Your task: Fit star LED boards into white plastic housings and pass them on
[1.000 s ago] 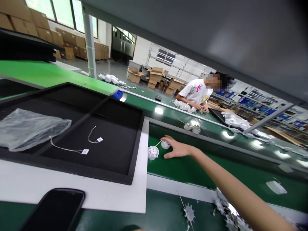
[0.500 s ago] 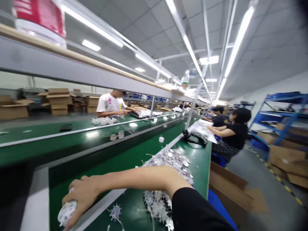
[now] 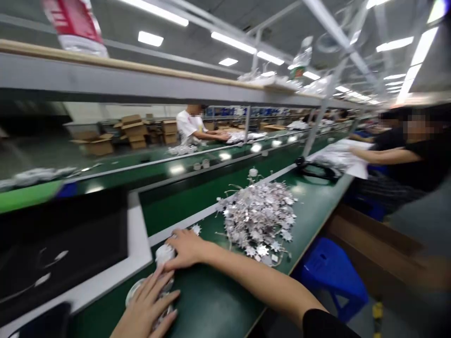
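My right hand (image 3: 186, 249) curls its thumb and fingers around a white round plastic piece (image 3: 164, 254) at the near edge of the green bench. Just nearer to me, my left hand (image 3: 150, 300) lies with its fingers spread over more white round pieces (image 3: 134, 290), which it partly hides. The two hands almost touch. Beyond my right forearm lies a large heap of silvery star-shaped parts with short wires (image 3: 259, 218). One loose star part (image 3: 196, 229) shows just past my right fingers.
A dark panel with a white frame (image 3: 143, 234) borders the left side. A shelf rail (image 3: 158, 80) crosses above the green conveyor. On the right are a blue stool (image 3: 331, 272), a cardboard box (image 3: 373, 239) and a co-worker's arm (image 3: 387, 154). Another person (image 3: 190, 126) works across the line.
My right hand has drawn back from over the belt to the bench edge with a white round piece. My left hand has come into view. The camera has turned left.
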The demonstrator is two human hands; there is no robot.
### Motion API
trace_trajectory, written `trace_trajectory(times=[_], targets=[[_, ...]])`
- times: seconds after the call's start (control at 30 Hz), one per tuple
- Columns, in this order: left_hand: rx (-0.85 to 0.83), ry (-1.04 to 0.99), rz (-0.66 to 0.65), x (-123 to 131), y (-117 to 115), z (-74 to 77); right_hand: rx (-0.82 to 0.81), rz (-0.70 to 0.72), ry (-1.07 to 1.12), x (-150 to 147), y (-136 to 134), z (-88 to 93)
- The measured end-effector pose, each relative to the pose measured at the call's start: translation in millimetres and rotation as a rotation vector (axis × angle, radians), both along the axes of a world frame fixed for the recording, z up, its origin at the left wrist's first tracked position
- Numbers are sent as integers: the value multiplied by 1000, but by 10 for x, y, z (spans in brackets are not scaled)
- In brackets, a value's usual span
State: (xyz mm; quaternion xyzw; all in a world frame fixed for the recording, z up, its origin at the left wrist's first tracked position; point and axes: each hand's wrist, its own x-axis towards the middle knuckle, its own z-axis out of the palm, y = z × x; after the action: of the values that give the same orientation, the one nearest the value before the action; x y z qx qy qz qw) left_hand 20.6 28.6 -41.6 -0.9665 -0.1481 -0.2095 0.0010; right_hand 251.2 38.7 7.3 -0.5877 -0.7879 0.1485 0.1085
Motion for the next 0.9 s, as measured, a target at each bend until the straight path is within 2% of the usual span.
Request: trace_trajectory(times=[0.07, 0.17, 0.23, 0.3, 0.4, 0.5, 0.53, 0.6, 0.7, 0.8, 0.9], targets=[[48, 94, 96, -135, -178, -30, 16, -15, 57, 26, 14, -84], [82, 128, 218, -289, -370, -66, 37, -25, 90, 29, 68, -105], [102, 98, 223, -388, -408, -119, 65, -34, 88, -25, 61, -104], [109, 69, 306, -466, -392, -165, 88, -14, 85, -114, 14, -107], [46, 73, 404, -488, -357, -117, 95, 62, 105, -188, -75, -63], [-62, -9, 496, -389, -362, 100, 75, 81, 151, -20, -118, 41], [-100, -76, 511, -339, -367, 194, 68, 46, 164, 87, -116, 66], [-161, -168, 585, -222, -361, 393, 69, -108, 172, 324, -95, 67], [-225, -138, 616, 3, -277, 691, 21, -266, 170, 592, -50, -54], [-315, -78, 590, 292, -88, 953, -25, -287, 224, 693, -32, -212], [-416, -33, 552, 582, 148, 1125, 13, -285, 352, 708, -31, -256]])
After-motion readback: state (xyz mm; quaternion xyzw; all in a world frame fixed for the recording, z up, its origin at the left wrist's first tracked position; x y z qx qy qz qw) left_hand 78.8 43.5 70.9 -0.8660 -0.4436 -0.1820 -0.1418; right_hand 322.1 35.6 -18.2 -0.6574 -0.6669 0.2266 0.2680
